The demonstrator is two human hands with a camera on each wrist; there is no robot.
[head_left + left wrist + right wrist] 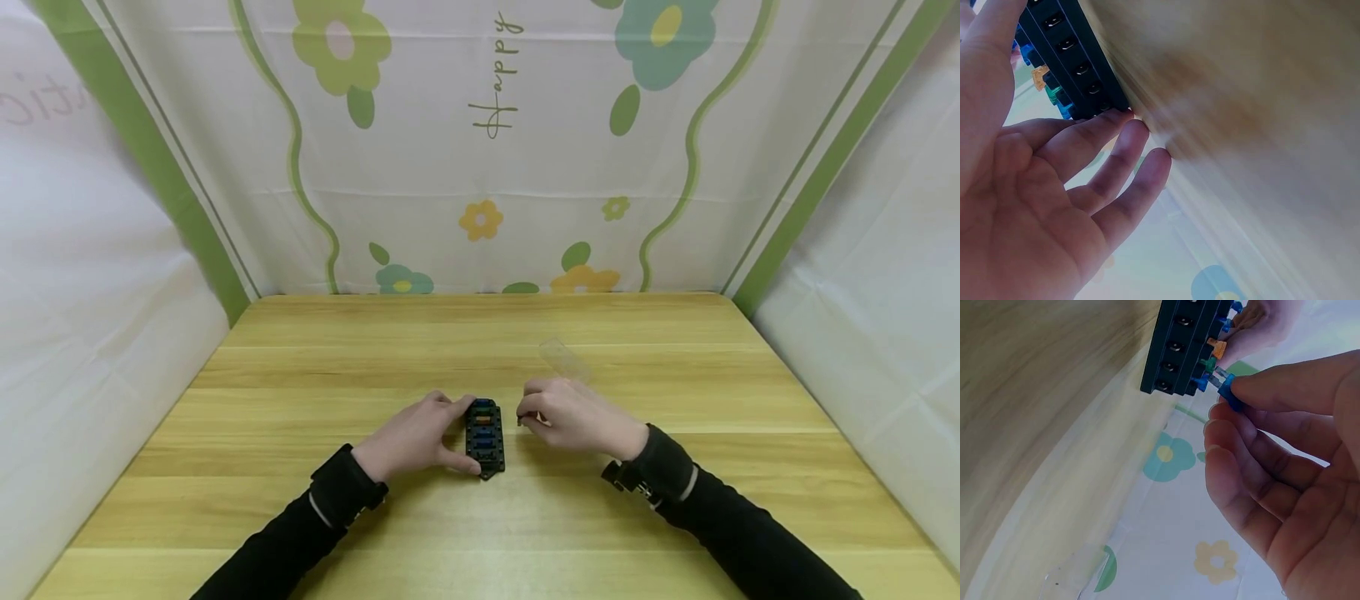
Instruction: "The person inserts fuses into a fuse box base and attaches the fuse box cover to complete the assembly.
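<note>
A black fuse block (497,433) lies lengthwise on the table, with blue, orange and green blade fuses along its top. My left hand (416,433) grips it by its two ends, thumb at the near end and fingertips at the far end; the other fingers (1144,178) spread out against the table. Just right of the block, my right hand (573,414) pinches a blue blade fuse (1230,394) between thumb and forefinger, its metal prongs pointing toward the block. In the right wrist view that fuse appears close to a green fuse (1208,364) seated in the block.
A clear plastic cover (564,358) lies flat on the wooden table (300,358), beyond my right hand. White cloth printed with flowers (420,167) hangs behind the table and at both sides. Black straps with devices (660,467) sit on both wrists.
</note>
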